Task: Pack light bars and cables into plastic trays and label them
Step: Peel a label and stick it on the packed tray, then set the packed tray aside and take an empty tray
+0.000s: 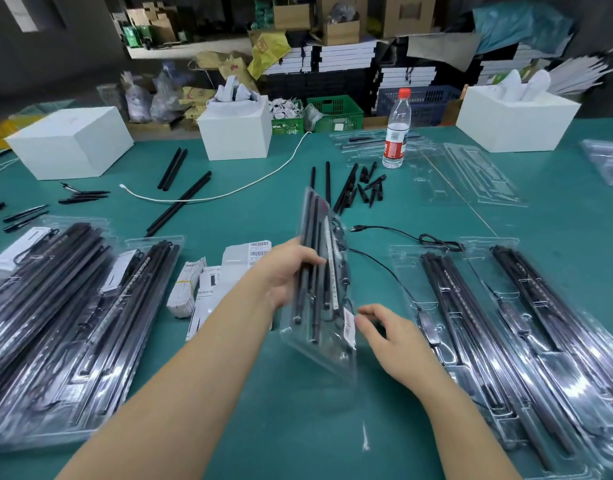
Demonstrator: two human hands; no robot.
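My left hand (286, 271) grips a clear plastic tray (320, 282) packed with black light bars and a cable, holding it tilted on edge above the green table (263, 393). A small barcode label (349, 325) sits on the tray's lower right side. My right hand (388, 337) is beside that label, its fingertips at or just off the label's edge, fingers loosely bent. Packed trays are stacked at the left (66, 323) and at the right (513, 334). A black USB cable (402, 233) runs from the right stack across the table.
Label sheets and folded leaflets (215, 282) lie left of my left arm. Loose black bars (180, 206), spikes (367, 188), a white cable (229, 192), empty clear trays (471, 174), a water bottle (397, 129) and white boxes (235, 129) stand farther back.
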